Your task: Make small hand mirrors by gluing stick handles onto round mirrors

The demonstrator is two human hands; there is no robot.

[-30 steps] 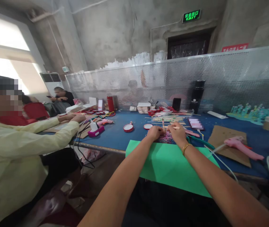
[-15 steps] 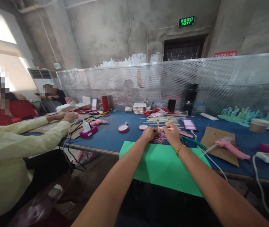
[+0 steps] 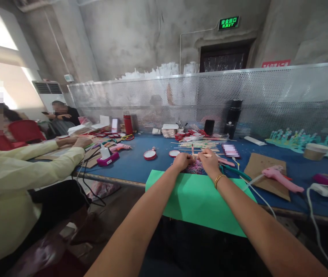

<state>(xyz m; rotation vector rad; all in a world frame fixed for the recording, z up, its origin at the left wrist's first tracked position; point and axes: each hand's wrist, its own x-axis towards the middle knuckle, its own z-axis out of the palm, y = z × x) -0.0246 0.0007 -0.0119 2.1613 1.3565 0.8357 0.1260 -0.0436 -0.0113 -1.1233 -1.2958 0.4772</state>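
Pink-purple tangle of strands point(image 3: 196, 167) sits between our hands, at the far edge of the green sheet point(image 3: 204, 204). Right hand point(image 3: 209, 161): grip closed on a pale stick point(image 3: 207, 156), pen-style, probably for fine control. Left hand point(image 3: 182, 161): fingers curled by the tangle, likely steadying; can't tell what that grip has, if anything. Sheet drapes over the bench point(image 3: 136, 164) edge, maybe shielding our lap. Pink glue gun point(image 3: 282, 180) rests on cardboard point(image 3: 254, 167), presumably to catch drips.
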